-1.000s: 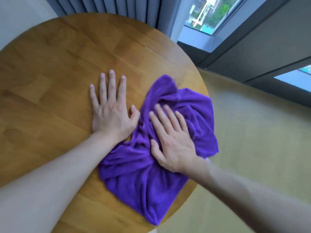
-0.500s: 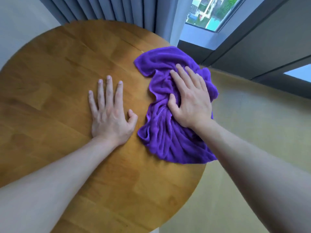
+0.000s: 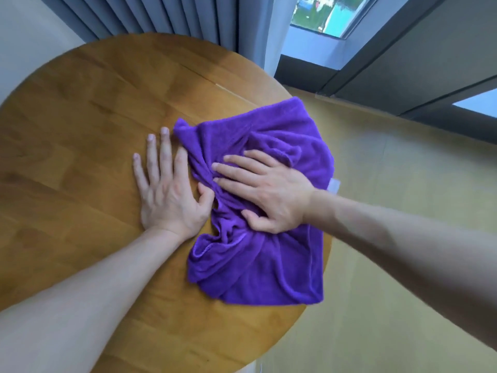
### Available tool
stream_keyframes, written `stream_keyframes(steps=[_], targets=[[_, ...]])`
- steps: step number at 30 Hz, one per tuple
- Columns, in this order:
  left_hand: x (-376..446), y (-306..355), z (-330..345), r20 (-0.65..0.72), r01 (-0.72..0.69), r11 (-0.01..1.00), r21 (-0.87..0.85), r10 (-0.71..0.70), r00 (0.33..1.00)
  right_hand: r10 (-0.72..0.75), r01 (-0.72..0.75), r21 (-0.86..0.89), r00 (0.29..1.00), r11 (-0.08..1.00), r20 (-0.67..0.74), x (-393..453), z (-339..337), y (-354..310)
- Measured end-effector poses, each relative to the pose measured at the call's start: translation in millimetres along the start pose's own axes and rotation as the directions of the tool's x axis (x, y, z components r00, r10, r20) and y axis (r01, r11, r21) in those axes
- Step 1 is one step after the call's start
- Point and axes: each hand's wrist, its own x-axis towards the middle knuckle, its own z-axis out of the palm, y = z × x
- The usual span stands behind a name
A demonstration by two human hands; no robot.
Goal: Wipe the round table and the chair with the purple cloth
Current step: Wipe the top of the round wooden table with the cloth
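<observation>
Head view: cloth point(image 3: 258, 254) looks soft, light, bunches easily; right hand point(image 3: 266, 195) presses it flat-fingered; left hand point(image 3: 168, 189) lies flat on the counter point(image 3: 80, 130); palm pressure mid-cloth seems best.

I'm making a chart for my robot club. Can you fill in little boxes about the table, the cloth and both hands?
table: round table, wooden
cloth: purple cloth, bunched, on the table's right side, overhanging the edge
right hand: flat, pressing the cloth
left hand: flat on bare wood, touching the cloth's edge
chair: not in view
</observation>
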Motion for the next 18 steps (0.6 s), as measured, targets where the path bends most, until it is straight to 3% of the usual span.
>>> stream_keyframes(steps=[2, 4, 8, 14, 16, 18], targets=[[0, 0, 1, 0.0, 0.004, 1.0, -0.008, -0.004, 1.0, 0.078, -0.076, 0.04, 0.995, 0.996, -0.063, 6, -2, 6], [-2, 0, 2, -0.003, 0.003, 1.0, -0.009, -0.003, 1.0, 0.272, -0.26, 0.095, 0.95, 0.961, -0.155, 9, -2, 4], [-2, 0, 0, -0.016, 0.006, 1.0, -0.029, -0.007, 1.0, 0.588, -0.571, 0.151, 0.757, 0.807, -0.283, 20, -5, -7], [0, 0, -5, 0.02, 0.014, 0.999, -0.041, -0.013, 1.0, 0.834, -0.806, 0.217, 0.515, 0.55, -0.201, 34, -1, -47], [-1, -2, -3, 0.012, 0.012, 0.999, -0.044, -0.011, 1.0, 0.844, -0.812, 0.23, 0.505, 0.536, -0.183, 27, 5, -60], [-1, -2, -1, -0.003, 0.014, 0.998, -0.054, -0.014, 1.0, 0.817, -0.788, 0.215, 0.55, 0.576, -0.173, 14, 10, -68]])
